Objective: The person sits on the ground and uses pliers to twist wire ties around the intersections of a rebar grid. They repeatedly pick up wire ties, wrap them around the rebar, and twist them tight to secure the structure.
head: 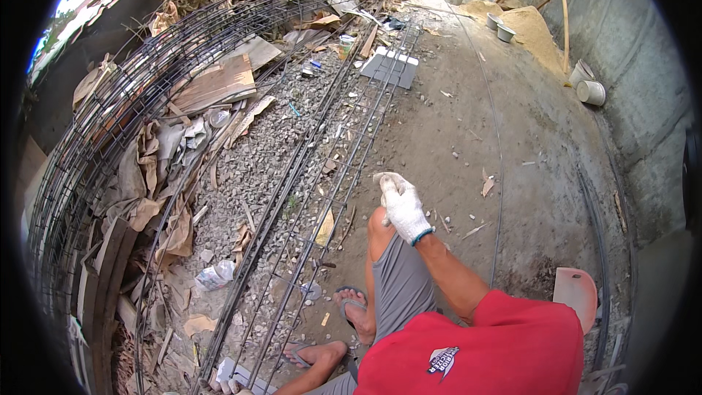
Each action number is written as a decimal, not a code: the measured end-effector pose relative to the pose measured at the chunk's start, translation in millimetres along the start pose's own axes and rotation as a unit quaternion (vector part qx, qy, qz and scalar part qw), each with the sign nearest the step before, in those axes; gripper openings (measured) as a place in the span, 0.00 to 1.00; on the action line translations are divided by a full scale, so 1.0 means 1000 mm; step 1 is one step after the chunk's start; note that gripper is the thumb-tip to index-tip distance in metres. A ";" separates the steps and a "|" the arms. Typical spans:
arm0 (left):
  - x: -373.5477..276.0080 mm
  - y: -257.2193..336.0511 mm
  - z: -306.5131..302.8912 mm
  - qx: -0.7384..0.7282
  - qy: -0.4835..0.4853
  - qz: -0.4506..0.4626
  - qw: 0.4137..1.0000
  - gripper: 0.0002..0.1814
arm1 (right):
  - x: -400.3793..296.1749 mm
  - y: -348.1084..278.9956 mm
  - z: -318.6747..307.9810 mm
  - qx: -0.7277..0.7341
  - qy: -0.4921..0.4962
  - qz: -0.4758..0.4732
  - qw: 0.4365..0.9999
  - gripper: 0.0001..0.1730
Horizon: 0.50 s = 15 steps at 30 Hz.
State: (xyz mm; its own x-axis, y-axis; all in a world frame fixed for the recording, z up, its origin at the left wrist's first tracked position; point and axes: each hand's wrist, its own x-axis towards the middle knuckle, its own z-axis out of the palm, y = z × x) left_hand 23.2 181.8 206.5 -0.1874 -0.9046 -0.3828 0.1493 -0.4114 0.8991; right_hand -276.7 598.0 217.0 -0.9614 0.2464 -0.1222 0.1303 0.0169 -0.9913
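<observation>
My right hand [403, 206], in a white knit glove with a teal cuff, is raised just above my bent right knee. Its fingers are bent together, and whether anything small sits between them is hidden. At the bottom edge, partly cut off, the gloved fingers of my left hand [225, 387] are by the near end of a narrow rebar cage [351, 162]; their grip is not clear. This cage of long bars with tied cross ties lies lengthwise before me. A pale board [388, 67] is under its far part, and another pale board [247, 377] is under its near end.
Loose long steel bars [285, 189] run beside the cage over gravel [247, 159]. A large stack of rebar cages [104, 142] curves along the left among wood scraps. Sand piles [529, 30] and buckets [591, 92] stand along the right wall. A pink plastic seat [576, 296] is behind me.
</observation>
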 end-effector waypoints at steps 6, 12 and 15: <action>-0.014 0.015 0.043 0.019 -0.078 0.032 0.996 0.24 | -0.029 0.010 0.056 -0.315 -0.023 -0.190 0.930 0.14; -0.042 -0.057 0.123 0.088 -0.278 0.066 0.954 0.27 | -0.146 0.019 0.154 -0.383 -0.466 -0.205 0.771 0.18; -0.049 -0.058 0.129 0.248 -0.278 0.168 0.913 0.20 | -0.155 0.028 0.161 -0.357 -0.557 -0.206 0.721 0.24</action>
State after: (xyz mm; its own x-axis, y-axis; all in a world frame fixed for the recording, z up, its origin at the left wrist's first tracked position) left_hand -101.1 264.4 200.5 -0.6958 -0.7178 -0.0243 -0.1428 0.1052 0.9841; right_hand -162.7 403.9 200.6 -0.4996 -0.8469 -0.1821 -0.5122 0.4584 -0.7263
